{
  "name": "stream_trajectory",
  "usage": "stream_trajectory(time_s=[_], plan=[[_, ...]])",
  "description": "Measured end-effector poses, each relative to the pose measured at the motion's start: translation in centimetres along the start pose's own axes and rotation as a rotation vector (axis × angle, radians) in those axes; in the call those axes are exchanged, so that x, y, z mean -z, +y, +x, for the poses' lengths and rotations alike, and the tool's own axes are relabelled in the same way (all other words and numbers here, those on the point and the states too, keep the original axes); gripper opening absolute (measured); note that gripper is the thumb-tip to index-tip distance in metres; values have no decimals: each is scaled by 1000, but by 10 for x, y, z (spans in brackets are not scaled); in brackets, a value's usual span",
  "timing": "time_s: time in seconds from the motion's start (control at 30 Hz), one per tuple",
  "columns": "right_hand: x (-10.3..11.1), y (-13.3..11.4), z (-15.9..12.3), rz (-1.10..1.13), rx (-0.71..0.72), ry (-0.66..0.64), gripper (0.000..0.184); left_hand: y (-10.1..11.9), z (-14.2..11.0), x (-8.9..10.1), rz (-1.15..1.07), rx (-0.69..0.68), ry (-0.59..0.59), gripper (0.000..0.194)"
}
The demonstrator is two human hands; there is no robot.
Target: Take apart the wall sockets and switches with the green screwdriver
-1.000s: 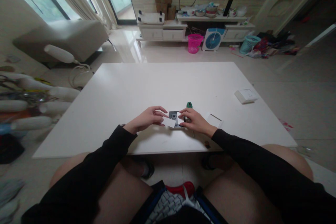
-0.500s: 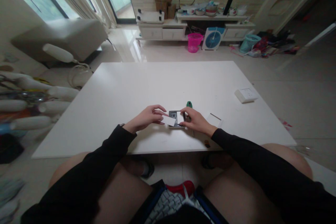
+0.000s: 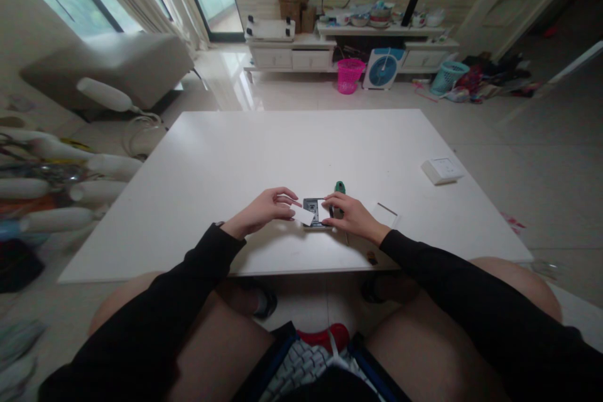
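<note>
Between the thumb and fingers of my left hand (image 3: pixel 266 208) is a small white rectangular plate (image 3: pixel 304 217), tilted over the left part of a wall switch (image 3: pixel 309 203). That switch lies on the table with its dark inner face up; a white panel covers its right part. My right hand (image 3: pixel 347 212) grips the switch by its right side, fingers at the top edge and thumb lower down. Just behind the right fingers shows the green handle of a screwdriver (image 3: pixel 340 186), its shaft mostly hidden. A thin white square frame (image 3: pixel 387 215) lies right of my right wrist.
On the white table (image 3: pixel 264 144), a white boxy switch or socket (image 3: pixel 441 171) sits at the right. A small brownish piece (image 3: pixel 372 257) lies by the front edge. Beyond stand a pink basket (image 3: pixel 349 76), a blue fan (image 3: pixel 382 69) and a low cabinet (image 3: pixel 273 58).
The white plate in my left hand has tilted slightly, its outer corner dipping a little. My right hand keeps its hold on the wall switch, with the fingers shifted slightly.
</note>
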State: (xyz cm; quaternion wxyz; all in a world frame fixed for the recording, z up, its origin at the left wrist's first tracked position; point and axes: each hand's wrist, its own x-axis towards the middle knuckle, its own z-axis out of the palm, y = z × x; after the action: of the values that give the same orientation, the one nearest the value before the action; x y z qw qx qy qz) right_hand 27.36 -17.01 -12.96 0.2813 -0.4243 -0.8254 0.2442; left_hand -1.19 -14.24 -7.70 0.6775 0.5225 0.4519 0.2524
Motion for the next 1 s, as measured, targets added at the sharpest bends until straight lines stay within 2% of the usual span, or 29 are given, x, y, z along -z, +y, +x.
stream_trajectory(time_s=[0.07,0.2,0.37,0.6,0.73,0.8,0.9,1.0], plan=[[0,0,0,2,-1,-1,30,-1,1,0,38,-24,2,36],[0,-1,1,-2,0,-12,25,-3,2,1,96,-51,17,37],[1,-3,0,-8,-9,-5,30,-4,2,1,90,-51,44,38],[-4,-10,-2,31,43,-77,35,-3,-2,-8,35,-3,21,34],[-6,-14,-3,44,57,-91,34,-11,2,-14,59,-41,11,31],[-6,-14,-3,46,55,-91,34,-15,5,-17,132,-92,18,26],[-6,-14,-2,45,55,-89,34,-20,7,-21,364,-220,81,18],[-6,-14,-2,46,56,-88,34,-23,6,-25,560,-295,129,18]])
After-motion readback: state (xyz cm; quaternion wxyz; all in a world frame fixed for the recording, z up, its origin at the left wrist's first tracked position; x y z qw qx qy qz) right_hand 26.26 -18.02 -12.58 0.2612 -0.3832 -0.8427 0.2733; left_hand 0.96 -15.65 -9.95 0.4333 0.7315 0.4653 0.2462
